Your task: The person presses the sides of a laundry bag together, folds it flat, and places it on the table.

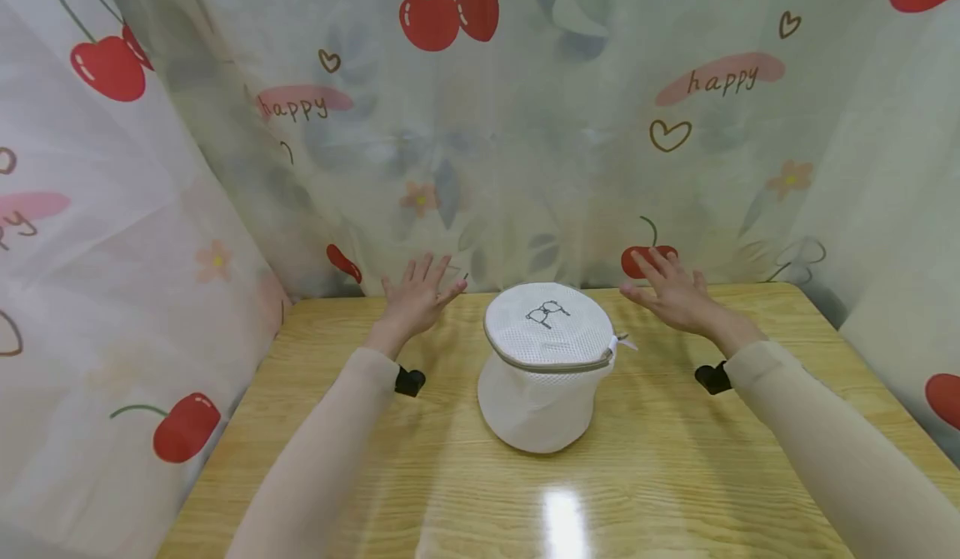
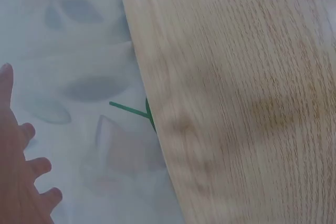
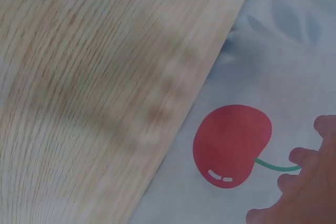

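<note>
A white mesh laundry bag (image 1: 551,326) stands in the middle of the wooden table, round on top, with a grey zipper around its lid and a glasses drawing on it. Its lower part looks slightly squashed. To its left, my left hand (image 1: 417,296) is held above the table with fingers spread, holding nothing. On the other side my right hand (image 1: 675,292) hovers likewise, fingers apart and bare. Neither hand touches the bag. Both wrist views show only part of each hand, the left hand (image 2: 21,166) and the right hand (image 3: 307,182), beyond the table edge.
The wooden table (image 1: 360,476) reaches back to a curtain (image 1: 495,126) printed with cherries, hearts and the word happy. More of this cloth hangs at the left and right sides. A black wrist strap piece (image 1: 409,381) shows at the left cuff, another (image 1: 712,378) at the right.
</note>
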`<control>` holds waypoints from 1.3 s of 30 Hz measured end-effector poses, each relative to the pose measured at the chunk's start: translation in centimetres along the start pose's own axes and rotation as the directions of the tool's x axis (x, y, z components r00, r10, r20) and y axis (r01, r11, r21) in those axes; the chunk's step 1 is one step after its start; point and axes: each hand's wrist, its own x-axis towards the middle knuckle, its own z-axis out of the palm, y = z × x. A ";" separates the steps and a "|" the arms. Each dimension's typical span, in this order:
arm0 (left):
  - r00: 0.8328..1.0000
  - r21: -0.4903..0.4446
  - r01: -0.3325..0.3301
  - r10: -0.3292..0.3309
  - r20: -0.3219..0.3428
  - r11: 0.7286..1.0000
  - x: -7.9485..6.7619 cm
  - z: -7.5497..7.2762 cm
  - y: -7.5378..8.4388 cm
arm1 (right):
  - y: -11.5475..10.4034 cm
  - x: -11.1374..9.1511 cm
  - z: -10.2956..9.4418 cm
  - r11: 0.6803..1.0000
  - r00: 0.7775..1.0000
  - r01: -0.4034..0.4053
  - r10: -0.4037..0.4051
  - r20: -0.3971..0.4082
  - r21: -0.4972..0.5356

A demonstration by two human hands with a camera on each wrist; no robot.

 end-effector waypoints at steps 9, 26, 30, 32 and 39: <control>1.000 -0.067 -0.024 0.024 0.000 0.997 -0.4 -0.4 0.3 | -1.1 -0.4 -0.5 1.000 1.000 0.000 0.000 0.009 0.022; 0.996 -0.290 -0.082 0.089 0.010 0.953 -1.3 -0.2 0.3 | -0.4 -0.4 0.4 0.971 0.998 0.051 -0.061 0.034 0.233; 0.996 -0.329 -0.083 0.092 0.013 0.941 -1.8 -0.2 0.4 | -0.3 -0.4 0.7 0.957 0.997 0.053 -0.068 0.045 0.287; 0.995 -0.340 -0.089 0.097 0.006 0.936 -1.8 -0.1 0.4 | -0.9 -0.7 0.5 0.942 0.996 0.049 -0.073 0.060 0.331; 0.991 -0.459 -0.117 0.136 0.009 0.881 -2.1 -0.1 0.5 | -2.3 -1.9 -0.1 0.899 0.987 -0.010 -0.060 0.147 0.438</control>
